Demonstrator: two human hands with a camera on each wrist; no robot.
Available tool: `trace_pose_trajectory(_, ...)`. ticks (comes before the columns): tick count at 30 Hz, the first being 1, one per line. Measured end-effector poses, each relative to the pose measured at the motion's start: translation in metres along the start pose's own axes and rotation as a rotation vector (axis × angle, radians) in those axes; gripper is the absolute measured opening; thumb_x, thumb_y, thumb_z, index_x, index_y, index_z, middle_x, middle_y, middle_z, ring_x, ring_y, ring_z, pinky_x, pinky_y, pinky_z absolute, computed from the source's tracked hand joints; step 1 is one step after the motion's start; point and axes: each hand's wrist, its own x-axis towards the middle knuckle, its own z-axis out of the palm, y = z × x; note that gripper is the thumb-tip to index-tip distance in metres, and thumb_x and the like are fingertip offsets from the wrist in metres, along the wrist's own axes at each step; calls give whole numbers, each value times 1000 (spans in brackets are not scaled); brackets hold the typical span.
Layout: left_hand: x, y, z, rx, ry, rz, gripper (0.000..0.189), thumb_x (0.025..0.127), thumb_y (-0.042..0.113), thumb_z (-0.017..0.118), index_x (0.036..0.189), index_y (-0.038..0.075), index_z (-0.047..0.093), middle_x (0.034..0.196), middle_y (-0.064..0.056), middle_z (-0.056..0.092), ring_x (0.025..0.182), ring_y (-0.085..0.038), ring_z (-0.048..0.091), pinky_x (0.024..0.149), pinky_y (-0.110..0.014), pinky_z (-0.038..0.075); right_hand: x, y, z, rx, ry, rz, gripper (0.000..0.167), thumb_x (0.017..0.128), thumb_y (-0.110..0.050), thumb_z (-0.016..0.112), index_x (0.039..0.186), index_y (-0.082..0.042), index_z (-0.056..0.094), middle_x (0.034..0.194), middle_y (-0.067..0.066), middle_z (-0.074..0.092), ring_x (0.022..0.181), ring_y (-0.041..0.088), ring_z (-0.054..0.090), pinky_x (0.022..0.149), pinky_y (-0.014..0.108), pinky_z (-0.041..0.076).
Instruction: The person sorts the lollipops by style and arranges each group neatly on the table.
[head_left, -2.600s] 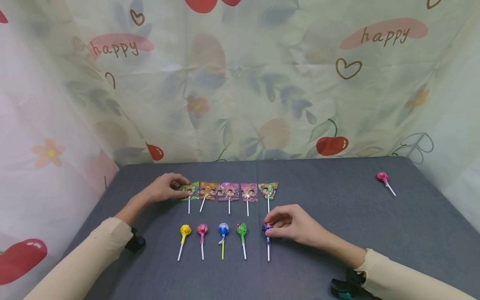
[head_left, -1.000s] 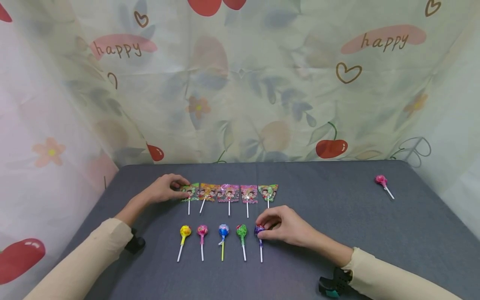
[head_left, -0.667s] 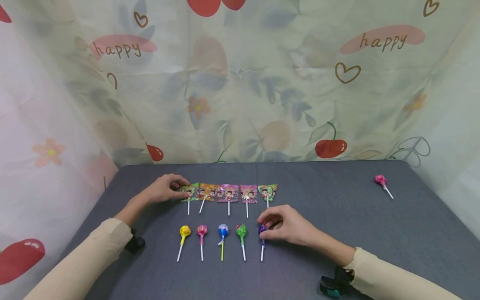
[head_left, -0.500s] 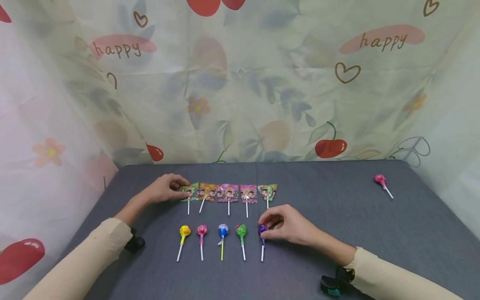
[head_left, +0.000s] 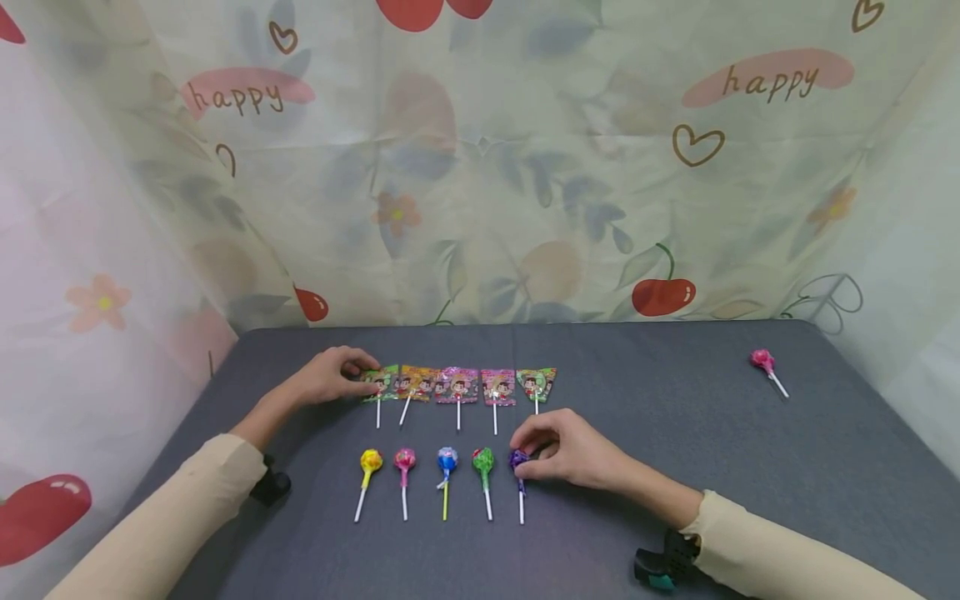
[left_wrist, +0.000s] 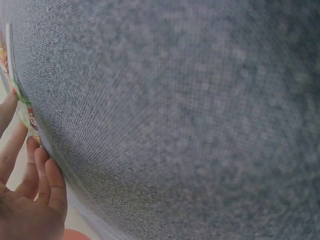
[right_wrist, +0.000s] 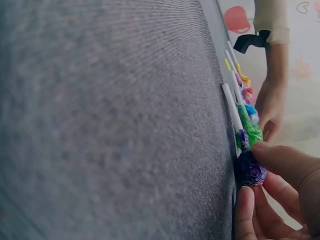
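Observation:
My right hand (head_left: 573, 450) pinches the head of a purple-wrapped lollipop (right_wrist: 250, 169) between thumb and fingers, its white stick pointing toward me along the table. Left of it lie a green lollipop (head_left: 483, 460), a blue one (head_left: 447, 459), a pink one (head_left: 405, 459) and a yellow one (head_left: 371, 461), making a row. Behind them runs a second row of flat lollipops in printed packets. My left hand (head_left: 330, 375) holds the left end of that row, thumb and forefinger at the edges of a green-packet lollipop (head_left: 386, 382).
An orange packet (head_left: 417, 383), two pink packets (head_left: 458, 385) and another green packet (head_left: 536, 383) continue the back row. A lone pink lollipop (head_left: 762, 360) lies at the far right of the grey table (head_left: 675, 392). A printed curtain (head_left: 480, 167) hangs behind.
My right hand has slid the purple lollipop a little left, closer to the green one, with a slight shift back and forth. The left hand has stayed in place.

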Motion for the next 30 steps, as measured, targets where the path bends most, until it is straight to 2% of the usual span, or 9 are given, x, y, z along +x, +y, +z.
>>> trace_pose_trajectory(17,0,-3,0,-14,-5,1,39,94,27,77,124,2,69,120,-16,65,113,-38,60,94,-54,47,-7,-3,-10,0,8,-3,27,86,-14,85,108,-3,73,104,7,69,96,24,65,80,33,56)
trace_pose_trajectory(24,1,-3,0,-10,-3,6,38,94,26,77,123,3,70,120,-15,65,113,-38,60,94,-54,47,-20,4,-24,16,44,-16,31,86,-14,84,111,-1,72,107,12,69,98,30,65,80,33,55)
trace_pose_trajectory(30,1,-2,0,-5,-2,1,39,94,27,77,123,2,70,119,-15,65,113,-37,60,95,-54,47,-40,16,-47,26,92,-44,32,87,-11,83,113,3,70,110,17,68,98,30,67,81,33,56)
